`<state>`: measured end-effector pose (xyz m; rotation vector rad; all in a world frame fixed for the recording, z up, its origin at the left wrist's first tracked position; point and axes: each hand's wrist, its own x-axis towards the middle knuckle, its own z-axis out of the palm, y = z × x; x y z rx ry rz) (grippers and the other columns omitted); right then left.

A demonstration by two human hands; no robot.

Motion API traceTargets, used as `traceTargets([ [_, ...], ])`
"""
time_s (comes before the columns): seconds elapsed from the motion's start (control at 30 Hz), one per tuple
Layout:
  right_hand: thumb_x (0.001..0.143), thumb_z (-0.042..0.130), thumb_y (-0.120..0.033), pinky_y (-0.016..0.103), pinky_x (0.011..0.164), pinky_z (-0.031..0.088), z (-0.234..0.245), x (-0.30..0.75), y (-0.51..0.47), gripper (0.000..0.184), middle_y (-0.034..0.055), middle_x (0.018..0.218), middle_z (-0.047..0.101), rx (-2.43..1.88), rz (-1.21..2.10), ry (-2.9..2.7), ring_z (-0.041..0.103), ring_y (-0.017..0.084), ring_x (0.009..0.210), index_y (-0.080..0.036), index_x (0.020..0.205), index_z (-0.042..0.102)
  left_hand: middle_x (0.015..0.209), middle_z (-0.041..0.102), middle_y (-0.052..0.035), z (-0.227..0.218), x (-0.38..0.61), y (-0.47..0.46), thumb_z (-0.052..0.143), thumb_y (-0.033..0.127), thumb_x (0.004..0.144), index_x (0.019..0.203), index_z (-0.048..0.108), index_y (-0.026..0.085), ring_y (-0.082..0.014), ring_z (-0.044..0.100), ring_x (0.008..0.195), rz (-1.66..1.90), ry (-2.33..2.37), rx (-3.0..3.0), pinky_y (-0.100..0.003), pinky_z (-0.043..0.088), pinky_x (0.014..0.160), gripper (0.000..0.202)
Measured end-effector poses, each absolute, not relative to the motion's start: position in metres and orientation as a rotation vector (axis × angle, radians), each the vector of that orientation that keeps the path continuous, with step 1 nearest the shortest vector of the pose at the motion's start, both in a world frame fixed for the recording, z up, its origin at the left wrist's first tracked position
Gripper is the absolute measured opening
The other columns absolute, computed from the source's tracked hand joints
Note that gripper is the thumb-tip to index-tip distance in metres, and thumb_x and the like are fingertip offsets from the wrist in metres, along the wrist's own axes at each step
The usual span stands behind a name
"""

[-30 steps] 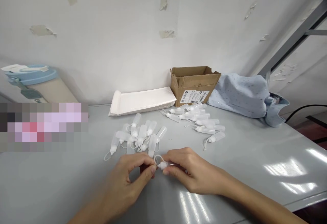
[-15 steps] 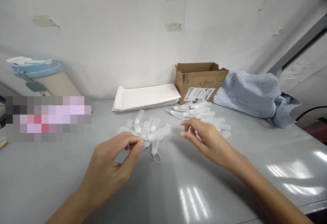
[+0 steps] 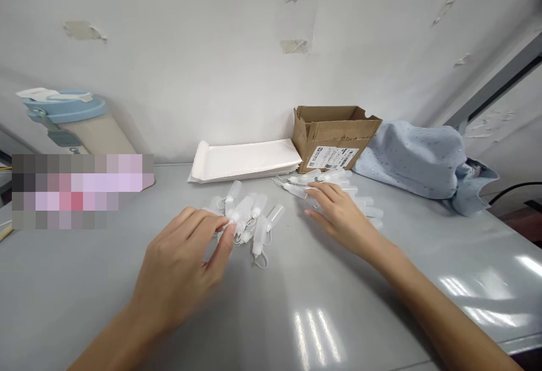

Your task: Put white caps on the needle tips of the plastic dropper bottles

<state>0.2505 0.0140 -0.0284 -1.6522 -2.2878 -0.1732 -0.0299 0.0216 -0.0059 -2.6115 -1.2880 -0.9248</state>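
Observation:
My left hand is closed in a pinch at the capped end of a small translucent plastic bottle. Around that bottle lies a loose pile of similar ones, some with thin loops; a looped bottle rests at the pile's near side. My right hand is open, thumb and fingers apart, fingertips at the edge of a second group of bottles. Its palm and fingers hide part of that group, and I see nothing held in it.
Behind the bottles lies a stack of white padded envelopes, beside an open cardboard box with a label. A light blue cloth is bunched at the right. A tumbler with a blue lid stands at left, near a pixelated patch. All rest on a grey table.
The bottle at my left fingertips has swung from nearly level to slanting upward. My right hand has moved slightly forward onto the right group, its fingers lower over the bottles.

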Motion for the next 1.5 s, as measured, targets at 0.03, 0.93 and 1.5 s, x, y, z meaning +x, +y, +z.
traceTargets([
  [0.03, 0.091, 0.045, -0.027, 0.046, 0.09, 0.042, -0.03, 0.248, 0.016, 0.032, 0.0151, 0.13, 0.05, -1.636, -0.177, -2.324, 0.044, 0.029, 0.119, -0.017, 0.122, 0.049, 0.074, 0.062, -0.0014, -0.006, -0.029, 0.022, 0.047, 0.025, 0.088, 0.079, 0.057, 0.019, -0.0171, 0.054, 0.071, -0.926, -1.318, -2.614, -0.028, 0.039, 0.062, 0.015],
  [0.93, 0.089, 0.05, -0.023, 0.03, 0.071, 0.053, -0.019, 0.216, -0.017, 0.018, 0.0057, 0.097, 0.065, -1.357, 0.201, -1.979, 0.065, 0.02, 0.087, -0.023, 0.107, 0.046, 0.087, 0.06, -0.0021, -0.006, -0.019, 0.011, 0.045, 0.016, 0.089, 0.115, 0.048, 0.02, -0.0157, 0.054, 0.081, -1.154, -1.264, -2.904, -0.029, 0.045, 0.072, 0.026],
  [1.5, 0.089, 0.05, -0.012, 0.028, 0.07, 0.05, -0.025, 0.205, -0.02, 0.024, 0.0046, 0.091, 0.064, -1.156, 0.149, -2.134, 0.06, 0.017, 0.083, -0.018, 0.112, 0.05, 0.073, 0.059, 0.0004, 0.006, -0.017, 0.008, 0.04, 0.019, 0.092, 0.081, 0.058, 0.019, -0.0126, 0.052, 0.071, -1.052, -1.464, -3.283, -0.024, 0.041, 0.064, 0.021],
])
